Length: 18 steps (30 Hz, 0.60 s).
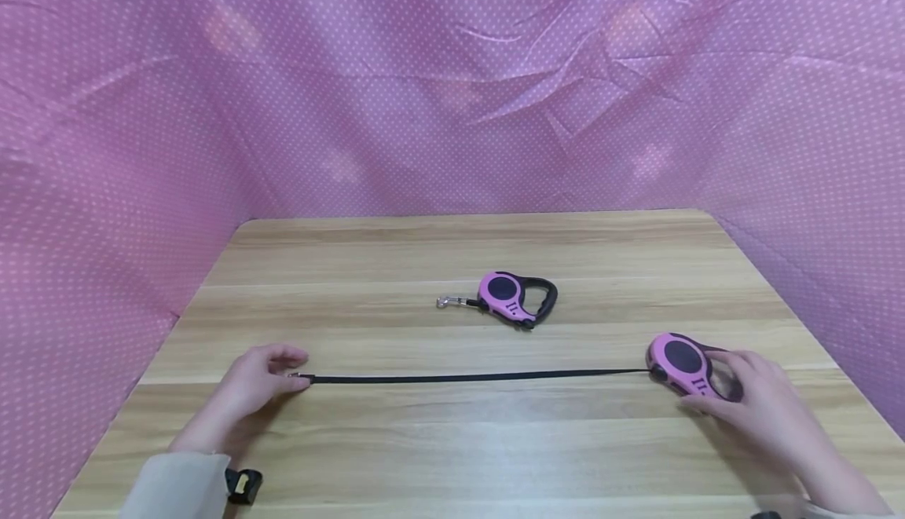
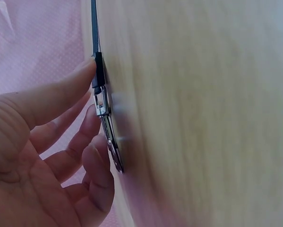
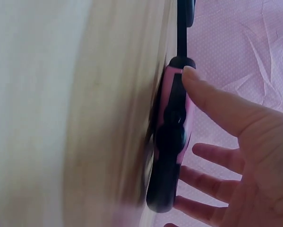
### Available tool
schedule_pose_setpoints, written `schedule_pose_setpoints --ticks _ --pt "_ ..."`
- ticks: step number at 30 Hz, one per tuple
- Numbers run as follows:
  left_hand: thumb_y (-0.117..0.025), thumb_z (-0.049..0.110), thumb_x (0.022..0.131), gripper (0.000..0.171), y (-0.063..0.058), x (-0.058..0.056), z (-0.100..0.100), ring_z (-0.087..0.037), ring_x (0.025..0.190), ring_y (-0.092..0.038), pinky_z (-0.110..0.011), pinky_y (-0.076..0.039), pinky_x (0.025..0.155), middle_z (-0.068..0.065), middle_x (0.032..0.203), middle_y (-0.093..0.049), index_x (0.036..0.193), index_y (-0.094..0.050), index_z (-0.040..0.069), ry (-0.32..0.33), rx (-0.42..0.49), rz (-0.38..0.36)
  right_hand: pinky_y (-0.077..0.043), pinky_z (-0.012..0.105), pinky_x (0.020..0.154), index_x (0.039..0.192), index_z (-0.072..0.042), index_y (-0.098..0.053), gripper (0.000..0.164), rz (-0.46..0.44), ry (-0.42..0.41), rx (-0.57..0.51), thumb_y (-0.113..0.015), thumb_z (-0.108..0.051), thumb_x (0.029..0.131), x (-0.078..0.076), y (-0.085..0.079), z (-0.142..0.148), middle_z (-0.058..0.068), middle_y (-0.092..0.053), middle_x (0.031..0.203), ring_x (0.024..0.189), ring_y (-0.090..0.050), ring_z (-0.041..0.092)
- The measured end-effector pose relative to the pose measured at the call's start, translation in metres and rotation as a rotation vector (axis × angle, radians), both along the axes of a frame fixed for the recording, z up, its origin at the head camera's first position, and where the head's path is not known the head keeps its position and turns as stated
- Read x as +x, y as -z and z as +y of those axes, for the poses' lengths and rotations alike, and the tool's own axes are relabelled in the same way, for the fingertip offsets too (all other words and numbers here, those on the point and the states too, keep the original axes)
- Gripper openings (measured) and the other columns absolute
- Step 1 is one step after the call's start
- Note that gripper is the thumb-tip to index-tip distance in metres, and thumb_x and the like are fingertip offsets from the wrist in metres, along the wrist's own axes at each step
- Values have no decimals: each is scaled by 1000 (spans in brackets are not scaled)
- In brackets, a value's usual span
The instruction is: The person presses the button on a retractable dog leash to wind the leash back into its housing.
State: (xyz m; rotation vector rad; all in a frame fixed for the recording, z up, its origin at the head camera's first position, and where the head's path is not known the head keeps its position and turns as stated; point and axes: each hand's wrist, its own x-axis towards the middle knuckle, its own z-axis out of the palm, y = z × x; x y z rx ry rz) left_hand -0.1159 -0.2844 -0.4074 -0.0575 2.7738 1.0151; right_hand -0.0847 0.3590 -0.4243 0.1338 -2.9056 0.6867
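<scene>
A pink and black retractable dog leash (image 1: pixel 682 358) is at the right, its black strap (image 1: pixel 481 378) stretched in a straight line across the table. My left hand (image 1: pixel 258 381) pinches the strap's far-left end, the thumb on the black sleeve (image 2: pixel 98 71) just above the metal clip (image 2: pixel 110 135). The other left fingers curl behind that clip. At the opposite end my right hand (image 1: pixel 760 401) holds the leash casing by its handle side. In the right wrist view the thumb rests on the casing (image 3: pixel 167 94), with fingertips at the black handle (image 3: pixel 162 187).
A second pink and black retractable leash (image 1: pixel 502 291) lies further back near the middle, its metal clip (image 1: pixel 448 301) pointing left. Both are on a wood-grain table (image 1: pixel 353 456). Pink dotted cloth (image 1: pixel 452 111) hangs around the back and sides.
</scene>
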Motion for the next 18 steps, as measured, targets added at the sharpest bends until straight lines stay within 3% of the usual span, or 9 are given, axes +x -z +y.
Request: schedule_pose_setpoints --ticks 7,12,18 --pt "-79 17 81 46 0 -1 -7 -34 106 -64 -54 -45 97 -20 113 -69 118 -64 -5 -18 26 -19 -34 70 88 130 5 -55 86 -25 23 74 -84 -51 72 -2 0 10 36 -51 126 112 -43 56" --pt "-81 20 80 41 1 -1 -15 -28 97 -66 -51 -47 93 -15 103 -72 111 -66 -3 -8 -34 -3 -39 69 81 123 6 -61 83 -31 17 125 -86 -51 69 -2 0 14 34 -58 113 101 -49 55" --pt "-80 22 81 33 2 -2 -23 -20 88 -63 -41 -47 84 -8 94 -72 104 -68 1 -16 -82 -19 -36 75 82 114 -1 -69 70 -80 3 163 -83 -54 71 -2 -3 15 37 -57 123 108 -46 57"
